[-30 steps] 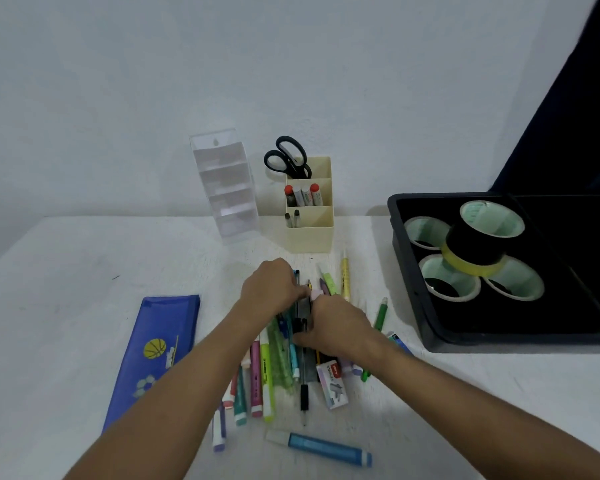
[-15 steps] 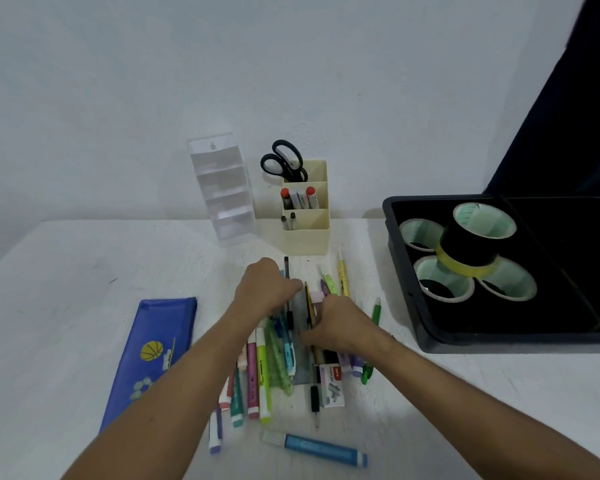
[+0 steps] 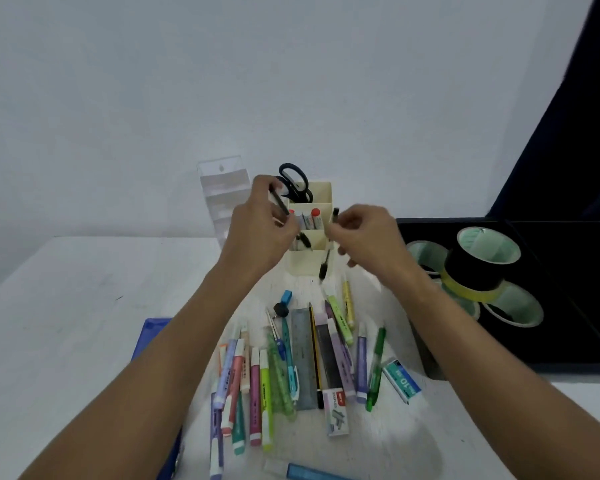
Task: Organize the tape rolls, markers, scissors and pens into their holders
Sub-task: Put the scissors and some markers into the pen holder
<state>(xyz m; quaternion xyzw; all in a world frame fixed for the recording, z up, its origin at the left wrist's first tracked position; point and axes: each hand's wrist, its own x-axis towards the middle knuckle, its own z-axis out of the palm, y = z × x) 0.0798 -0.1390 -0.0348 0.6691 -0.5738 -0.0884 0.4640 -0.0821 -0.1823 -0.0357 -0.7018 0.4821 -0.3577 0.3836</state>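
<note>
Many highlighters and markers (image 3: 257, 393) lie scattered on the near part of the white table (image 3: 66, 323), among them a metal ruler (image 3: 303, 358), a green pen (image 3: 374, 368) and a staples box (image 3: 336, 414). A blue pencil case (image 3: 149, 337) sits to their left. Further back, both hands are raised in front of the cream holder (image 3: 317, 199). The left hand (image 3: 260, 233) pinches a black pen (image 3: 279, 200) between fingers and thumb, tilted. The right hand (image 3: 364, 237) is closed round a second black pen (image 3: 326, 261), tip hanging downward. Black scissors (image 3: 293, 181) stand in the holder's rear compartment. At right, tape rolls (image 3: 482, 265) rest in a black tray (image 3: 568, 306).
</note>
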